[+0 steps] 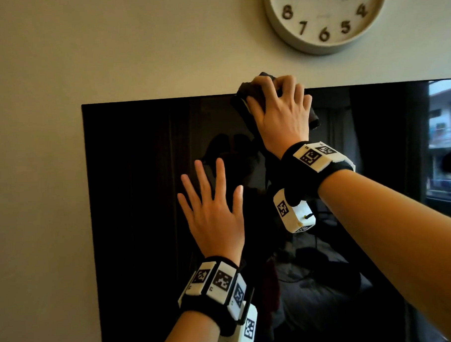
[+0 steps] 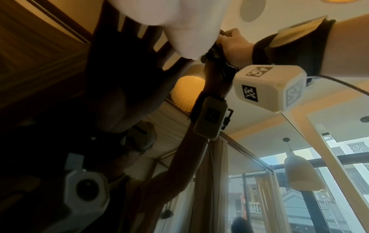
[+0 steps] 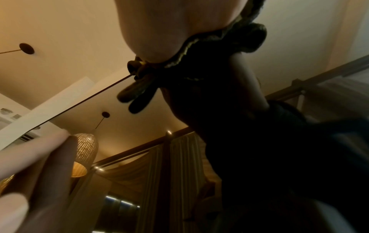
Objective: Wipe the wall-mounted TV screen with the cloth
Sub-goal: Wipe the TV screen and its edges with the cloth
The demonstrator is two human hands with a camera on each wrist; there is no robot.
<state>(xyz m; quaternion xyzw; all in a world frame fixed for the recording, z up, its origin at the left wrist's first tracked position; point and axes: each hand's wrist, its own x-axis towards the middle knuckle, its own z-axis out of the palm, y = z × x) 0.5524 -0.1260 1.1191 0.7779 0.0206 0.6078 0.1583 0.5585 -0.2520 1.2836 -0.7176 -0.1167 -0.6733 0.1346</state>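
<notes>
Nearest the head camera, the left hand (image 1: 213,212) lies flat on the TV screen (image 1: 143,200), fingers straight and spread, holding nothing; a band of white marker blocks (image 1: 216,282) wraps its wrist. Higher and to the right, the right hand (image 1: 281,111) has its grip curled around a dark cloth (image 1: 244,92), bunched under the fingers at the top edge of the screen. Part of the cloth rises above that edge onto the wall (image 1: 110,46), and another fold pokes out at the right of the hand. A second marker band (image 1: 314,155) circles the right wrist, with a white camera block (image 1: 294,211) hanging below it. Furthest up, a round clock (image 1: 326,14) hangs on the wall above the screen's right half.

The left wrist view adds what the head view misses: the open left palm mirrored dark in the glass, the right hand (image 2: 235,45) from the side with the cloth (image 2: 217,55) crumpled beneath it, and reflections of hanging lamps, curtains and a bright window.

The right wrist view looks up past the heel of the right hand (image 3: 159,23); the frilled cloth (image 3: 209,44) is squeezed between palm and glass, and the left hand's fingers (image 3: 30,157) show blurred at lower left. The screen's thin top edge runs diagonally across that picture.
</notes>
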